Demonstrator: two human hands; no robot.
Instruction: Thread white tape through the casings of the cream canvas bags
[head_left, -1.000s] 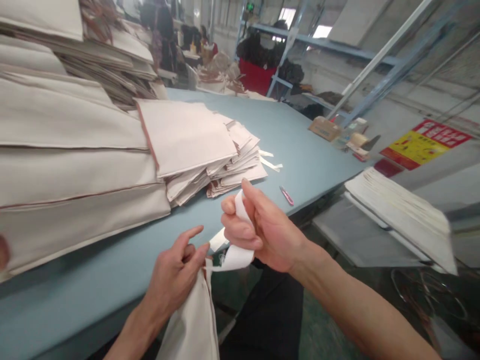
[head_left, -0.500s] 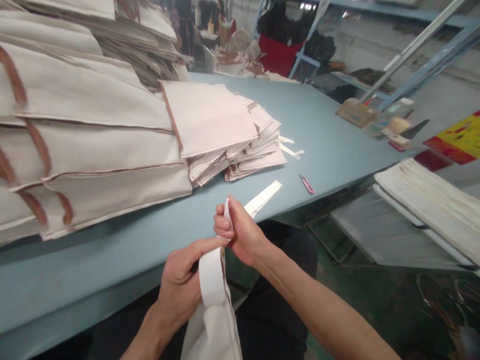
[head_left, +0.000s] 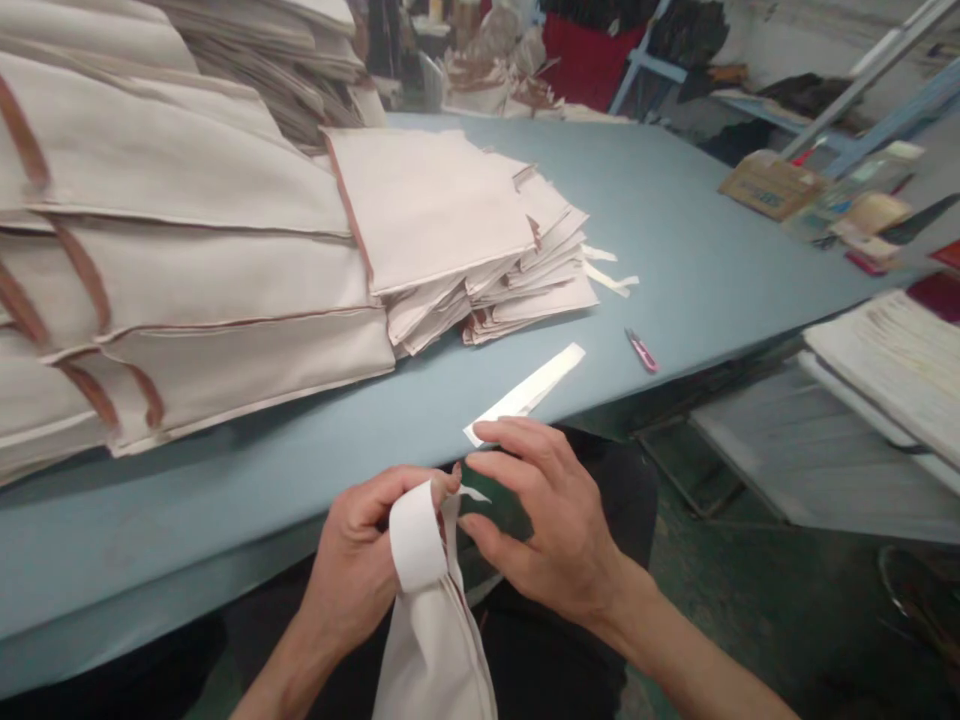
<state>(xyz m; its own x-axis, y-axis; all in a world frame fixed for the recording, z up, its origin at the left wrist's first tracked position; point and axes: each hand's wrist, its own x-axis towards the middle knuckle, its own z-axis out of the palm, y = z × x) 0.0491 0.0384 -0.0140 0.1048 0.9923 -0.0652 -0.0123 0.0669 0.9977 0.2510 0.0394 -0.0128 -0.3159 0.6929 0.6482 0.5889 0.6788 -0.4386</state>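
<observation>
My left hand (head_left: pixel 364 550) is closed round the top of a cream fabric piece (head_left: pixel 431 655), which hangs down over my lap. A wide white strip (head_left: pixel 418 537) loops over the top of this piece, beside my left fingers. From my left fingertips a thin white tail (head_left: pixel 474 493) sticks out to the right. My right hand (head_left: pixel 551 510) is just right of that tail, thumb and fingers spread apart with nothing held. Beyond my right fingertips a flat white strip (head_left: pixel 536 385) lies on the table.
The blue table (head_left: pixel 675 210) bears a pile of cream fabric pieces (head_left: pixel 435 210) and larger cream bags (head_left: pixel 247 270) with brown straps at left. Pink-handled thread snips (head_left: pixel 641 352) lie near the table edge. A cardboard box (head_left: pixel 772 187) stands at far right, and stacked cream cloth (head_left: pixel 892 360) sits beside the table.
My right hand has opened from a closed grip on the white strip's end and moved slightly right and down. My left hand keeps its hold. The view has shifted a little.
</observation>
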